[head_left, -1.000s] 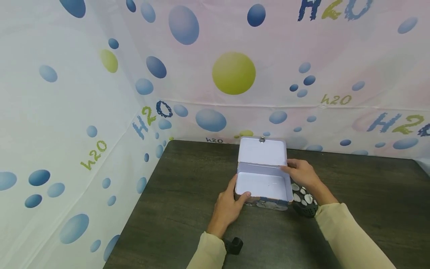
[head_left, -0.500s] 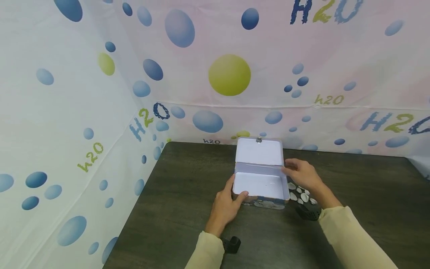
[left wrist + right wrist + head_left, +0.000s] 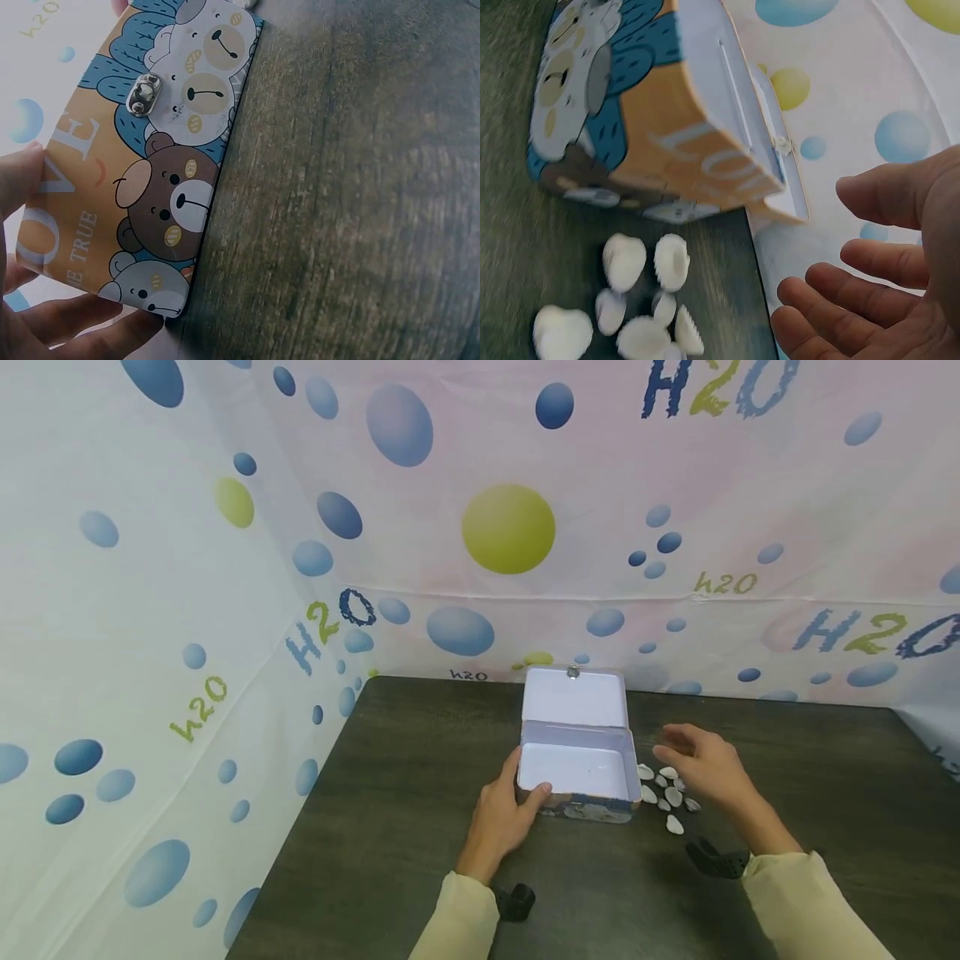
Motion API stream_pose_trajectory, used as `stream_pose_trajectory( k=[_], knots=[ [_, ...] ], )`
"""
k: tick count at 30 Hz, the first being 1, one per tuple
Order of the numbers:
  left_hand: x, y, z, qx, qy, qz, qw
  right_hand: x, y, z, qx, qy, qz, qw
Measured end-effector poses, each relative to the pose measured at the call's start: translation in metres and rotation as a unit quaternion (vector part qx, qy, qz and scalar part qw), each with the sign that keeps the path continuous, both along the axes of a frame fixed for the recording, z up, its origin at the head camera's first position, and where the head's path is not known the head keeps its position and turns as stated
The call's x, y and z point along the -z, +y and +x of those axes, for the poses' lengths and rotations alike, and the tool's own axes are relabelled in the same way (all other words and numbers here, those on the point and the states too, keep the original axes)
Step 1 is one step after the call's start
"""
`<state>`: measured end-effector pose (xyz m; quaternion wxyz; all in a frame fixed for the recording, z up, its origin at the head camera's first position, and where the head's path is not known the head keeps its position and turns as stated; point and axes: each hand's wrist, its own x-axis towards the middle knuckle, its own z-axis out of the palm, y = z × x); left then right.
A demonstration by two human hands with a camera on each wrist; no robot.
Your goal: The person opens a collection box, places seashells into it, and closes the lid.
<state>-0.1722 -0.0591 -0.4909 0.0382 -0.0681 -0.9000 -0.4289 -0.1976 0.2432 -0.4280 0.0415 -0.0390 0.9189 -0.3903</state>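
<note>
A tin box (image 3: 592, 811) with a white inside stands on the table, its lid (image 3: 573, 697) raised at the back. Its outside (image 3: 169, 195) is orange with cartoon bears and a metal catch. My left hand (image 3: 498, 822) holds the box at its left front corner, thumb over the front rim and fingers along the side. To the right of the box lies a loose group of white seashells (image 3: 672, 796). My right hand (image 3: 708, 770) hovers over their far right side, fingers spread and loosely bent, nothing between them. Ribbed seashells (image 3: 643, 337) show below the box in the right wrist view.
The dark wood-grain table (image 3: 420, 760) reaches back to a white curtain (image 3: 360, 443) printed with blue and green bubbles. Another stretch of that curtain runs along the left side. Black wrist cameras sit on both wrists.
My right hand has left the box's right rim and moved right, over the seashells, which are now more in view. My left hand still holds the box; the head view has shifted slightly.
</note>
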Motion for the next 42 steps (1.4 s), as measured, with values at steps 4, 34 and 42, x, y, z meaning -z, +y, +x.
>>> stream_pose_trajectory(
  k=[4,34,42],
  knots=[
    [-0.001,-0.001,-0.002,0.001,-0.003,-0.005,1.0000,0.000,0.008,0.008,0.004,0.009,0.014,0.9999],
    [-0.011,-0.010,-0.004,0.026,-0.010,-0.018,0.9994,0.025,0.016,0.046,0.038,0.011,0.021,0.9990],
    [-0.012,-0.013,-0.005,0.037,-0.010,-0.027,0.9989,0.030,0.016,0.050,0.041,0.000,0.032,0.9986]
  ],
)
